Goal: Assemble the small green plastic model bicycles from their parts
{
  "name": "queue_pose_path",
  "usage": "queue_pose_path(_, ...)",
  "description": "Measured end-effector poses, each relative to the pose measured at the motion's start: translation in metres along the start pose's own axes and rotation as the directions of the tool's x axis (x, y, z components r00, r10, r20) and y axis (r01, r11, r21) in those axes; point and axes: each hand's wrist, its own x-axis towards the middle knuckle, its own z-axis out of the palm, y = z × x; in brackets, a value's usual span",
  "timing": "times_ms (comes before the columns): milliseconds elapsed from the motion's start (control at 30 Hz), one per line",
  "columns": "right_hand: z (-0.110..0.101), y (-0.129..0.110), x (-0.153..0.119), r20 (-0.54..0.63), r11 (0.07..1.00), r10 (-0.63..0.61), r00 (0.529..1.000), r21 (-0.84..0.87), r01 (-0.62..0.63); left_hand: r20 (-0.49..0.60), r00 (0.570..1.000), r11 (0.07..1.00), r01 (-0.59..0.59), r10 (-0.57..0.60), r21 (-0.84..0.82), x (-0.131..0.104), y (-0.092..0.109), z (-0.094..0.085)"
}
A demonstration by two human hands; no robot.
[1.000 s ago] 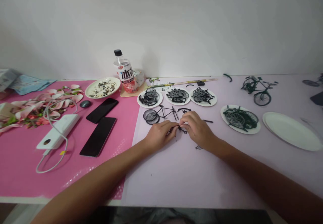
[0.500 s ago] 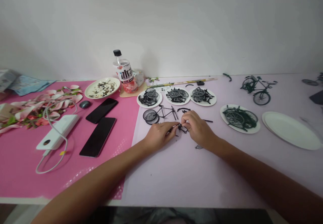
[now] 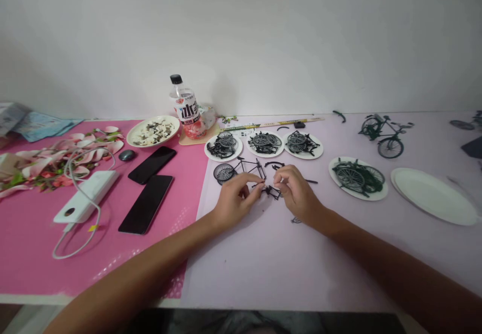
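My left hand (image 3: 235, 199) curls with thumb and index fingertips close together in a pinch; anything between them is too small to make out. Facing it, my right hand (image 3: 297, 191) has its thumb and fingers drawn together, and what they hold, if anything, is hidden. Just below the fingertips lies a small black plastic part (image 3: 272, 192). Behind my left hand rests a black toy bicycle frame (image 3: 246, 165) with a saddle, beside spoked wheels (image 3: 223, 172). A curved black piece (image 3: 274, 164) lies beyond my fingers.
Three plates of black bicycle parts (image 3: 264, 144) line the back, and a plate of green parts (image 3: 354, 177) lies right. An assembled toy bicycle (image 3: 387, 134) stands behind empty plates (image 3: 435, 196). Left are phones (image 3: 146, 204), a power bank (image 3: 86, 197), a bottle (image 3: 186, 110) and artificial flowers (image 3: 68, 160).
My fingertips have come up and slightly apart from the small black part, which now shows more fully on the table. My left index finger has risen and bent.
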Motion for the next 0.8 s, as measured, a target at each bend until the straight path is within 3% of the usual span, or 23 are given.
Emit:
queue_pose_path(67,-0.001,-0.003,0.0,-0.056,1.0,0.004,0.998,-0.01,-0.005,-0.025,0.992,0.981,0.118,-0.124,-0.153,0.001,0.007,0.003)
queue_pose_path(167,-0.001,-0.008,0.0,-0.088,1.0,-0.015,0.996,-0.003,0.015,0.129,0.927,0.861,0.375,-0.353,-0.343,-0.002,0.014,0.01)
queue_pose_path(233,0.0,-0.009,0.0,-0.063,0.999,-0.024,0.998,0.025,0.026,0.23,0.881,0.79,0.473,-0.414,-0.391,-0.006,0.016,0.015)
queue_pose_path(300,0.001,-0.01,0.0,-0.015,0.999,-0.014,1.0,0.049,0.015,0.263,0.867,0.77,0.497,-0.422,-0.4,-0.009,0.016,0.018)
queue_pose_path(400,0.002,-0.009,-0.001,0.042,0.998,0.01,0.999,0.064,-0.013,0.236,0.883,0.794,0.469,-0.407,-0.387,-0.011,0.016,0.021)
queue_pose_path(800,0.004,-0.005,-0.001,0.06,0.995,-0.007,0.998,0.102,0.001,0.206,0.885,0.767,0.465,-0.418,-0.443,-0.009,0.012,0.022)
